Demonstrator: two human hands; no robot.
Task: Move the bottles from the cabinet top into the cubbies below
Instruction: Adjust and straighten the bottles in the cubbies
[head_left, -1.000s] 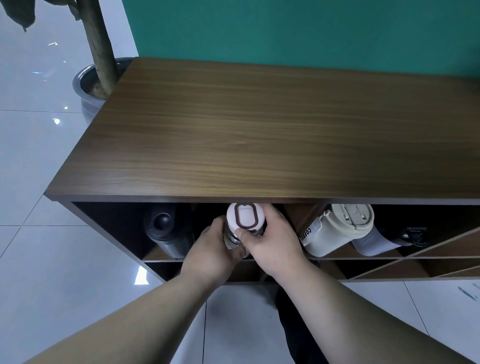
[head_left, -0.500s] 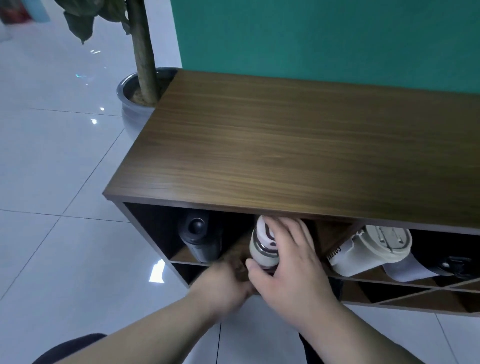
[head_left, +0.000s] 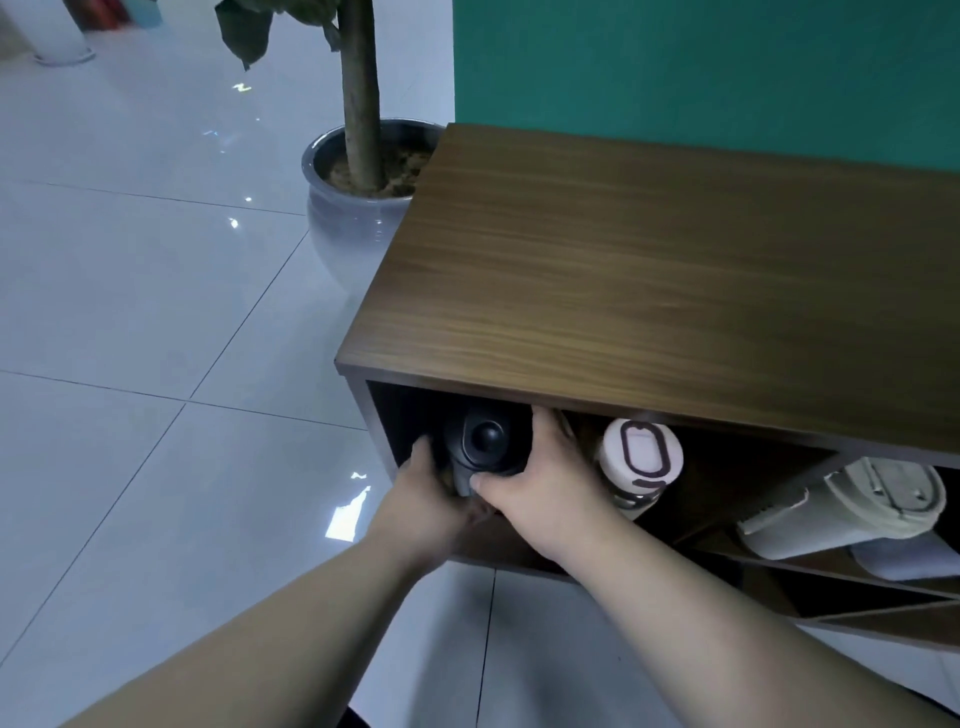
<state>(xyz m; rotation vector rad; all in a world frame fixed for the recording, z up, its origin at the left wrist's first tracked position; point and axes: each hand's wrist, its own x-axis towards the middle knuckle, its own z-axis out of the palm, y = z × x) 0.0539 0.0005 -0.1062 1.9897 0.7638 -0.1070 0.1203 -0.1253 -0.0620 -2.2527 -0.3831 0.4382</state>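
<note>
A black bottle (head_left: 485, 441) lies in the leftmost cubby of the wooden cabinet (head_left: 649, 291), its lid facing me. My left hand (head_left: 428, 499) grips it from the left and below, and my right hand (head_left: 540, 478) wraps its right side. A white bottle with a brown-ringed lid (head_left: 641, 462) rests alone in the cubby to the right. Further right a cream cup with a flip lid (head_left: 852, 509) lies tilted in a slanted cubby. The cabinet top holds no bottles in view.
A potted plant in a grey ceramic pot (head_left: 358, 208) stands on the tiled floor against the cabinet's left end. A teal wall (head_left: 701, 67) runs behind the cabinet. A pale object (head_left: 904, 558) lies under the cream cup.
Both hands left the white bottle and moved left onto the black bottle. The white bottle now sits in its cubby untouched. The view shifted left.
</note>
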